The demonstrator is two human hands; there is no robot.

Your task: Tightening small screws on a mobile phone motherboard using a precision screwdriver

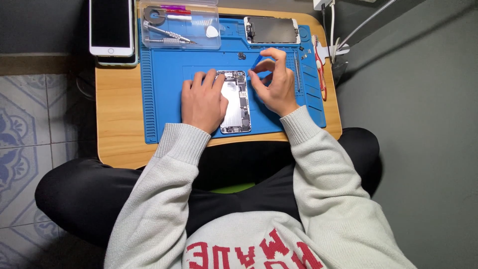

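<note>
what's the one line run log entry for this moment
left hand: flat on opened phone | right hand: pinching blue pry tool | surface: blue mat

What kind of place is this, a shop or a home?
Probably a home phone-repair corner, not a shop. A person sits at a small wooden table on a tiled floor. A blue repair mat carries an opened phone, with a clear tool box behind.
</note>
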